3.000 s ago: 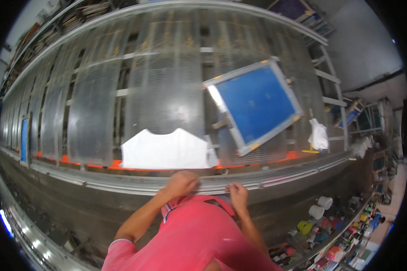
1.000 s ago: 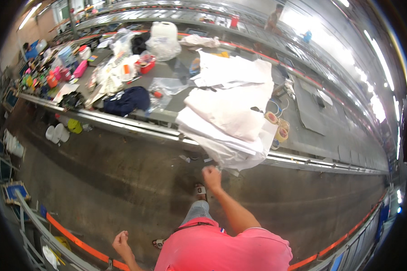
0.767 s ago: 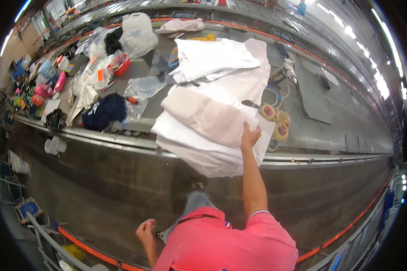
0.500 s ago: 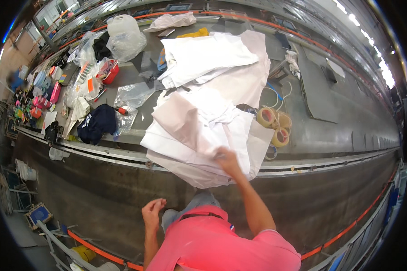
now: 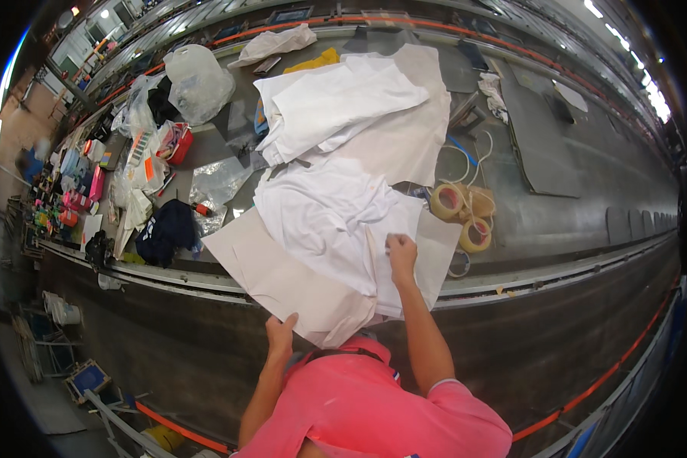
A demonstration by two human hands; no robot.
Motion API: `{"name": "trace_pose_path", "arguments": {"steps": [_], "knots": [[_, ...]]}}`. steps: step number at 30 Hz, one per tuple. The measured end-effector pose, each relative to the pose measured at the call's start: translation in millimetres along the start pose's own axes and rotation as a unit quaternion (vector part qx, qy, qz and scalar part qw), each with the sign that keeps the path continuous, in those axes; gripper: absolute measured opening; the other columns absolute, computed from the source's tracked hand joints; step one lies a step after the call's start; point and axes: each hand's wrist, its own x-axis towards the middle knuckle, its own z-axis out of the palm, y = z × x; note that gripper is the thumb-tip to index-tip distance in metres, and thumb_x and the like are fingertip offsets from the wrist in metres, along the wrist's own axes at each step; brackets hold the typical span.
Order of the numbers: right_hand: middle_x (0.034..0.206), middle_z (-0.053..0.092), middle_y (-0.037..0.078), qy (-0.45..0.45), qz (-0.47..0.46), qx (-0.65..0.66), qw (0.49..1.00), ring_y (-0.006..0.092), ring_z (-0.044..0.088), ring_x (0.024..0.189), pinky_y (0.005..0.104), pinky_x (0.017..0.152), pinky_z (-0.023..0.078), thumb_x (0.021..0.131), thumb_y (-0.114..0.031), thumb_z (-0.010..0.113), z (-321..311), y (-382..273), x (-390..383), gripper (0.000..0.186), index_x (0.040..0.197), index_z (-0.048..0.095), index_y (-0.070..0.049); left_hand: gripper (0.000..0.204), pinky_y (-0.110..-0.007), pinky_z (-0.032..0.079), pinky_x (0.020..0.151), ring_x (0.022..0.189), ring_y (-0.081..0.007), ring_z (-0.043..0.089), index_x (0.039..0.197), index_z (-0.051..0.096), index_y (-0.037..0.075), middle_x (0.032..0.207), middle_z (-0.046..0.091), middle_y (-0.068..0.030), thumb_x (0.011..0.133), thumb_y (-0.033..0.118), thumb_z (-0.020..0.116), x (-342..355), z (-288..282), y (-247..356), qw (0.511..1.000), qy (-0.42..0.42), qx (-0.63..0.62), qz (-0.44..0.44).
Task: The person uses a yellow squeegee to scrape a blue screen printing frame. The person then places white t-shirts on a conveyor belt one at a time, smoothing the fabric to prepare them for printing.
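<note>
A large pale pinkish sheet (image 5: pixel 282 271), which looks like paper, hangs over the table's near edge. The thumb and fingers of my left hand (image 5: pixel 281 330) grip its near corner. Beside it lies a rumpled white garment (image 5: pixel 328 195), its lower part overlapped by the sheet. My right hand (image 5: pixel 402 256) is closed over the right part of the white cloth; what its fingers pinch, if anything, is hidden. Farther back, a folded white garment (image 5: pixel 343 99) rests on another pale sheet (image 5: pixel 416 149).
Tape rolls (image 5: pixel 446 201) and a looped pale cord (image 5: pixel 487 156) sit to the right. A dark blue cloth (image 5: pixel 166 235), a red container (image 5: pixel 177 143) and clear plastic bags (image 5: pixel 198 84) crowd the left. A metal rail (image 5: pixel 542 284) runs along the near table edge.
The pale sheet has swung down and left off the white garment. My left hand has come up and taken its corner. My right hand has moved slightly right and away from the sheet.
</note>
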Motion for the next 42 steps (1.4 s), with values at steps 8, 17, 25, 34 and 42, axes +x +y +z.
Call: {"name": "trace_pose_path", "arguments": {"steps": [8,17,25,34,42], "knots": [[0.104,0.065,0.017,0.014,0.209,0.169,0.963,0.0247,0.065,0.084,0.0362,0.064,0.052,0.081,-0.02,0.074,87,10,107,0.043,0.109,0.062,0.01,0.024,-0.03,0.052,0.069,0.077,-0.0142,0.065,0.106,0.065,-0.001,0.092,0.068,-0.0074,0.089,0.015,0.067,-22,-29,-21,0.988,-0.039,-0.036,-0.146],[0.119,0.063,0.015,-0.082,0.172,0.312,0.931,0.0265,0.06,0.11,0.0405,0.096,0.049,0.081,-0.018,0.068,117,-28,101,0.049,0.124,0.058,0.003,0.026,-0.035,0.057,0.075,0.085,-0.0227,0.068,0.109,0.061,-0.002,0.097,0.068,-0.0144,0.096,0.021,0.061,-44,-59,-23,0.983,0.026,-0.145,-0.112],[0.113,0.066,0.013,-0.291,0.298,0.179,0.892,0.0256,0.068,0.099,0.04,0.084,0.059,0.088,-0.014,0.069,138,-58,76,0.036,0.119,0.057,0.0,0.026,-0.038,0.056,0.079,0.088,-0.0241,0.067,0.11,0.061,-0.001,0.097,0.068,-0.0143,0.096,0.021,0.06,-44,-82,-22,0.974,0.039,-0.198,-0.099],[0.092,0.07,0.007,-0.537,0.029,0.147,0.83,0.0156,0.069,0.076,0.0282,0.068,0.058,0.089,-0.016,0.068,140,-283,-32,0.025,0.109,0.065,-0.001,0.025,-0.042,0.056,0.083,0.091,-0.0251,0.066,0.11,0.061,0.002,0.098,0.067,-0.0118,0.097,0.023,0.058,-28,-109,6,0.971,0.029,-0.235,-0.028],[0.1,0.071,0.013,-0.767,-0.123,0.223,0.588,0.0204,0.072,0.082,0.0328,0.075,0.06,0.085,-0.014,0.072,131,-480,-139,0.025,0.104,0.067,0.002,0.031,-0.042,0.054,0.087,0.096,-0.0247,0.065,0.116,0.06,0.002,0.102,0.068,-0.0114,0.097,0.026,0.059,-29,-172,26,0.953,0.066,-0.289,0.069]]}}
